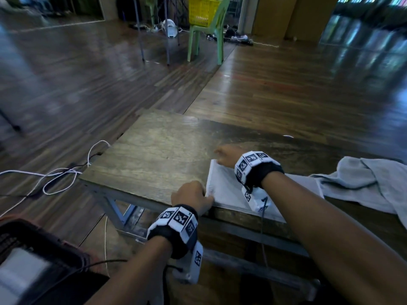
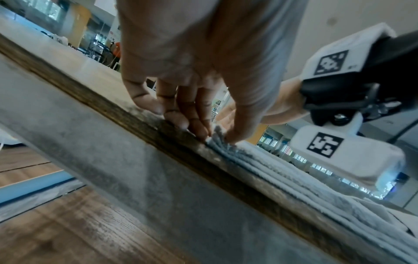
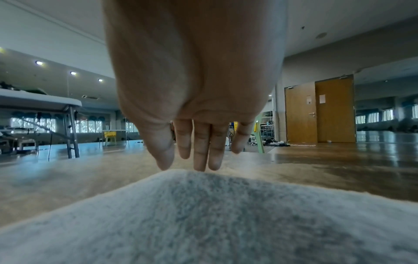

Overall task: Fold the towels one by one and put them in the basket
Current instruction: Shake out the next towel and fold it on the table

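Currently:
surface: worn wooden table (image 1: 154, 148), lower centre
room: wood floor (image 1: 286, 84)
around: crumpled towel (image 1: 372, 179) right edge; dark basket (image 1: 33, 243) lower left
left hand (image 1: 190, 195): pinching folded towel (image 1: 229, 190) corner
right hand (image 1: 226, 155): fingers straight on far corner

The room is dim with a cool blue cast. Daylight from the windows (image 1: 372, 0) at the far right lays glare streaks across the polished wooden floor (image 1: 308, 84). The head view smears with motion blur at its left edge and bends toward the corners. In the left wrist view the table (image 2: 158, 178) edge is blurred. The right wrist view shows small ceiling lights (image 3: 73, 73) and a soft, unfocused towel (image 3: 226, 223) up close.
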A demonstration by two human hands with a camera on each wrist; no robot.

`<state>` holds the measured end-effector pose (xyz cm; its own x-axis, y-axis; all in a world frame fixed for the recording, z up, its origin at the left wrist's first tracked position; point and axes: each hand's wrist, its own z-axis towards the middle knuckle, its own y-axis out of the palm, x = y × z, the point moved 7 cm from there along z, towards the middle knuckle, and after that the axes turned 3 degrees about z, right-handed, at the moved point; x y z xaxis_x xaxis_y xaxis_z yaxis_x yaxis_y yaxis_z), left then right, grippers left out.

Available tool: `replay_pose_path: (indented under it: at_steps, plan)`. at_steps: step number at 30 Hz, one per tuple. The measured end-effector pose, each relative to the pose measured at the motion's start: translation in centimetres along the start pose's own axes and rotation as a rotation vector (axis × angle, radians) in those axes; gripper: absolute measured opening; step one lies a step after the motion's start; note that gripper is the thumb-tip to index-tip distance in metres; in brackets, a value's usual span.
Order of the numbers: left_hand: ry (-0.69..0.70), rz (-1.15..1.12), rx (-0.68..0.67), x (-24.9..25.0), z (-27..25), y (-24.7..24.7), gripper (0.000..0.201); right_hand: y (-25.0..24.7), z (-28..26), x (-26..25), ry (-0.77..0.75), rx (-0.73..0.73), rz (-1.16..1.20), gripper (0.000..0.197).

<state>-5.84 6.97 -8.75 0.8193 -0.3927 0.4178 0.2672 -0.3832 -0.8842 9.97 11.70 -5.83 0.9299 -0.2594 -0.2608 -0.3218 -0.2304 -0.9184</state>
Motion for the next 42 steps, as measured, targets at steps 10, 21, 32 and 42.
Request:
replay_pose_path:
  at_steps: [10,21,32,42]
  plan:
    - [0.013,-0.091,-0.021,-0.2,-0.7,-2.3,0.028,-1.7,-0.3,-1.7,-0.126,0.086,0.129,0.021]
    - [0.551,-0.333,0.500,5.4,-4.4,-9.1,0.021,-8.0,-8.7,5.8,-0.105,0.291,0.835,0.027]
    - [0.789,0.038,0.380,11.4,-5.9,0.8,0.017,-2.3,-11.3,13.7,0.132,0.218,0.776,0.014]
    - [0.801,0.131,0.082,12.9,-5.8,3.8,0.032,0.1,-12.2,15.5,0.201,0.153,0.591,0.017]
